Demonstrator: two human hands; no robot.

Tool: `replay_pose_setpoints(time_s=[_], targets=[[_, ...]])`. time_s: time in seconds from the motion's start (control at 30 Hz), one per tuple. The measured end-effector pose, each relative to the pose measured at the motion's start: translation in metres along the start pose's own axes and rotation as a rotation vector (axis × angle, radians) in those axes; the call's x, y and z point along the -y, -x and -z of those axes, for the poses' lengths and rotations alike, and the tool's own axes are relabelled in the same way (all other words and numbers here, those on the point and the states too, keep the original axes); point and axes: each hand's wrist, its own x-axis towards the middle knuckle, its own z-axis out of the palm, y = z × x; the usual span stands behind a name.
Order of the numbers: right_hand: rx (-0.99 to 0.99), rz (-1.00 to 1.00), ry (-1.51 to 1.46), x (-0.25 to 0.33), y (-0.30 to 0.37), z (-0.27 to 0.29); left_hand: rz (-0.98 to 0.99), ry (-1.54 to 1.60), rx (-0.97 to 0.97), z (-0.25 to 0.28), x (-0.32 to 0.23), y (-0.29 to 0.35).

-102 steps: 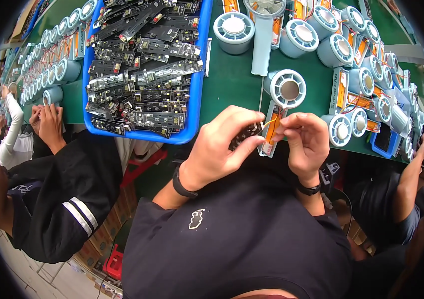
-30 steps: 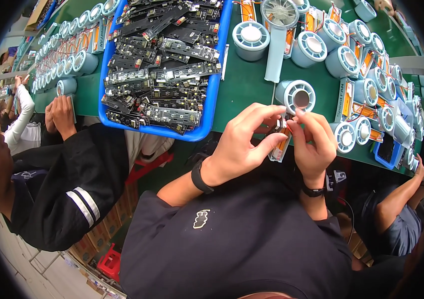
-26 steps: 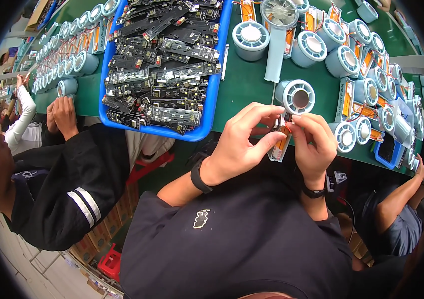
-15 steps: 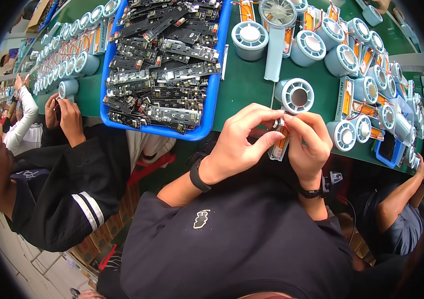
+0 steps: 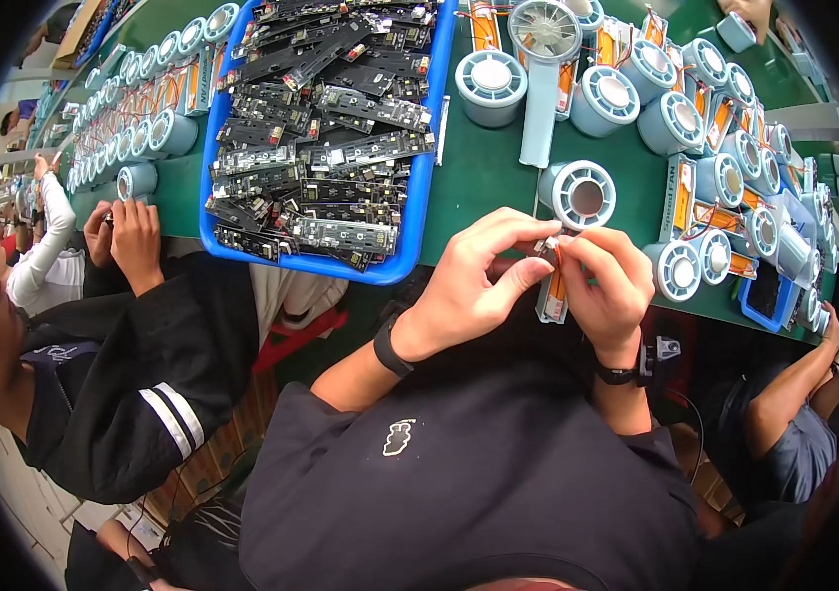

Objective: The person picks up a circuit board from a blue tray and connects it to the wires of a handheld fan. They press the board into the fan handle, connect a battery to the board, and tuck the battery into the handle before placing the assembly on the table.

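Observation:
Close in front of me, my left hand (image 5: 478, 284) and my right hand (image 5: 608, 281) meet fingertip to fingertip over an unfinished light-blue handheld fan. Between left thumb and fingers is the end of a small circuit board (image 5: 544, 246), mostly hidden by the hand. The right thumb and fingers pinch thin wires (image 5: 559, 253) beside it; their very ends are too small to make out. Under the hands, the fan's open handle (image 5: 552, 307) shows an orange battery strip. Its round head (image 5: 578, 193) lies just beyond my fingertips on the green table.
A blue tray (image 5: 417, 222) heaped with black circuit boards stands left of my hands. Several fan bodies with orange batteries (image 5: 671, 123) crowd the right side; a fan with clear blades (image 5: 543, 34) lies beyond. A co-worker (image 5: 114, 364) sits at left; another person's arm (image 5: 784, 389) is at right.
The left fingertips and the board end have shifted slightly, showing a little more of the board. Both hands keep their pinch over the fan handle.

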Motion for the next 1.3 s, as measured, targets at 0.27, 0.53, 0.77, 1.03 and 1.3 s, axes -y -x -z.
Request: replay_pose_setpoints(time_s=[0.27,0.53,0.77,1.03,1.3], targets=[[0.125,0.03,0.139,0.008,-0.012,0.008,-0.15,-0.367,0.03,0.005,-0.012,-0.003],[0.095,0.03,-0.012,0.0,-0.015,0.013,-0.075,-0.261,0.153,0.011,-0.017,-0.01],[0.128,0.044,0.034,-0.001,-0.009,0.015,-0.021,-0.203,0.16,0.008,-0.021,-0.007],[0.403,-0.437,-0.217,0.046,-0.002,0.04,0.202,0.175,0.121,-0.005,-0.019,-0.002],[0.501,-0.589,-0.182,0.045,-0.007,0.055,-0.44,-1.256,0.2,-0.032,-0.061,-0.027]])
